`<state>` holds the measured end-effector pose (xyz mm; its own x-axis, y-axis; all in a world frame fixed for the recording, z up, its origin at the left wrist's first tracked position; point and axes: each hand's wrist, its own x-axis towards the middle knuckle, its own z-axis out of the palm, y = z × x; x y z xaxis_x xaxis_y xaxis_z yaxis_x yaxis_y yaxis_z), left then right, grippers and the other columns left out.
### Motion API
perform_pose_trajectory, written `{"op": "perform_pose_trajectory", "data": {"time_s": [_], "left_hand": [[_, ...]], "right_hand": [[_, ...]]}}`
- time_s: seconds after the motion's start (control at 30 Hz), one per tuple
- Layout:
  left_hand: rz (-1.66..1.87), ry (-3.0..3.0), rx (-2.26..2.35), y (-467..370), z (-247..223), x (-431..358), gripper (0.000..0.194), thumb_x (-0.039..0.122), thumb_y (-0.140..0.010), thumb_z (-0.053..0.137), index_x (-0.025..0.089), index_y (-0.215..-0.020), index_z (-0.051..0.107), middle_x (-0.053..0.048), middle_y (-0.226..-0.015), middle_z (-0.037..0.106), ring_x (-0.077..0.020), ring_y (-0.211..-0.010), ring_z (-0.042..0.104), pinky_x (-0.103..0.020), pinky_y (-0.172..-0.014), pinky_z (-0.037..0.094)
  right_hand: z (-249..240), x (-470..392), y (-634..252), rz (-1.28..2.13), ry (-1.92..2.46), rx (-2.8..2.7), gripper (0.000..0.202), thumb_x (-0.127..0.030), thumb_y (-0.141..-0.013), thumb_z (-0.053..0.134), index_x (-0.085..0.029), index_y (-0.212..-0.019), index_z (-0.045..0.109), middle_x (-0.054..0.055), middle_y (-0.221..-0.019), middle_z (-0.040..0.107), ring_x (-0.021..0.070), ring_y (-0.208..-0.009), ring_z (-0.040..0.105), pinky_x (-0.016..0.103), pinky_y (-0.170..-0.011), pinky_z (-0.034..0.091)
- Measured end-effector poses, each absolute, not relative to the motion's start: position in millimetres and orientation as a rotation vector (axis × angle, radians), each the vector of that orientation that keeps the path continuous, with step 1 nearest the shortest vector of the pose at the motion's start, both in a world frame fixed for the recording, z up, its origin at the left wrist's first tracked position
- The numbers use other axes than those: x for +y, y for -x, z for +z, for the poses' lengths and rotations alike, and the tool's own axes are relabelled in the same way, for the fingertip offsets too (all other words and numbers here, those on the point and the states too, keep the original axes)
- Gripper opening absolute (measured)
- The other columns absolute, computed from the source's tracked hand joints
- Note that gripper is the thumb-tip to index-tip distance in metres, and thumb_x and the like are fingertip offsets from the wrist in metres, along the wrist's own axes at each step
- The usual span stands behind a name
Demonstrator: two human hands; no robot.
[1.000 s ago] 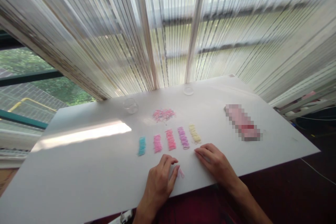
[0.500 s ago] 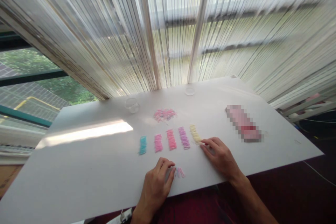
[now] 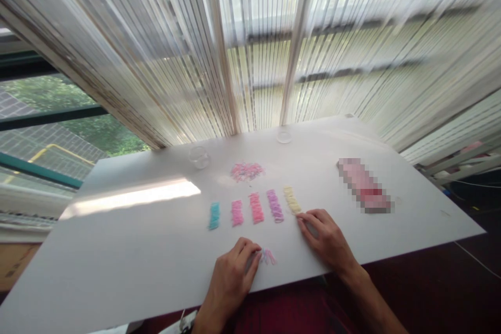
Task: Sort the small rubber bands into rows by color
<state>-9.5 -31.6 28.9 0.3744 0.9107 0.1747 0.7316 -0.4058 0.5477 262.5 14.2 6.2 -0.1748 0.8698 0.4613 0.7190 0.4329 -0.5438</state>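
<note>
Right hand (image 3: 326, 237) is sitting nearer, mid-frame — yellow bands (image 3: 291, 200) running up-left from its bunched fingertips; left hand (image 3: 234, 270) curling beside loose bands (image 3: 271, 257) — can't tell either's pinch.

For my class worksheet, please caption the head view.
Left hand at some loose pieces, right hand at the yellow row, mixed pile farther back.

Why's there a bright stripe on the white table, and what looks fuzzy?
Head view: the bright stripe on the smooth white table is probably sunlight; head view: the pink oblong thing at right is masked by big square blocks; head view: the small pale pink and bluish strands beside the left hand look soft.
</note>
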Motion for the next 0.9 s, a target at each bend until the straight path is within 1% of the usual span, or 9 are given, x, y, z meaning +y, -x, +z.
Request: {"op": "perform_pose_trajectory", "data": {"time_s": [0.1, 0.27, 0.4, 0.5, 0.73, 0.9], "left_hand": [[0.611, -2.261, 1.443, 11, 29, -34, 0.017, 0.021, -0.102, 0.049, 0.026, -0.109, 0.063, -0.001, -0.099, 0.071, -0.0164, -0.081, 0.075, -0.026, -0.07, 0.06], [0.518, -2.296, 1.468, 6, 28, -38, 0.015, 0.024, -0.098, 0.059, 0.026, -0.112, 0.064, -0.001, -0.099, 0.07, -0.0181, -0.079, 0.074, -0.027, -0.068, 0.06], [0.536, -2.313, 1.484, 2, 26, -38, 0.009, 0.024, -0.099, 0.057, 0.025, -0.104, 0.065, -0.001, -0.095, 0.069, -0.0165, -0.078, 0.074, -0.024, -0.067, 0.058], [0.558, -2.315, 1.489, 2, 24, -39, 0.011, 0.024, -0.101, 0.054, 0.024, -0.095, 0.064, -0.001, -0.09, 0.068, -0.0154, -0.075, 0.072, -0.023, -0.066, 0.057], [0.612, -2.336, 1.478, 5, 20, -41, 0.022, 0.025, -0.105, 0.046, 0.024, -0.093, 0.064, -0.001, -0.086, 0.068, -0.0146, -0.073, 0.071, -0.022, -0.067, 0.056], [0.696, -2.339, 1.489, 7, 21, -42, 0.026, 0.027, -0.108, 0.04, 0.023, -0.094, 0.062, -0.001, -0.085, 0.067, -0.0151, -0.071, 0.07, -0.023, -0.063, 0.055]], "right_hand": [[6, 13, -264, 0.263, 1.322, -1.943, 0.014, -0.021, -0.101, 0.056, -0.023, -0.105, 0.07, 0.007, -0.092, 0.069, 0.025, -0.087, 0.067, 0.041, -0.078, 0.061], [11, -1, -254, 0.338, 1.252, -1.977, 0.012, -0.02, -0.1, 0.058, -0.023, -0.105, 0.069, 0.006, -0.091, 0.067, 0.0229, -0.086, 0.067, 0.038, -0.076, 0.06], [17, -19, -234, 0.508, 1.146, -2.113, 0.01, -0.018, -0.094, 0.068, -0.023, -0.102, 0.068, 0.005, -0.091, 0.067, 0.022, -0.084, 0.065, 0.036, -0.074, 0.058], [17, -29, -219, 0.574, 1.145, -2.187, 0.017, -0.016, -0.088, 0.074, -0.023, -0.101, 0.066, 0.004, -0.092, 0.068, 0.0227, -0.085, 0.064, 0.037, -0.075, 0.056], [12, -28, -208, 0.508, 1.191, -2.148, 0.014, -0.008, -0.092, 0.065, -0.022, -0.093, 0.064, 0.003, -0.085, 0.067, 0.0219, -0.081, 0.062, 0.036, -0.073, 0.054], [9, -26, -209, 0.527, 1.165, -2.083, 0.014, -0.008, -0.095, 0.062, -0.022, -0.094, 0.063, 0.003, -0.085, 0.066, 0.0221, -0.081, 0.063, 0.036, -0.072, 0.056]]}}
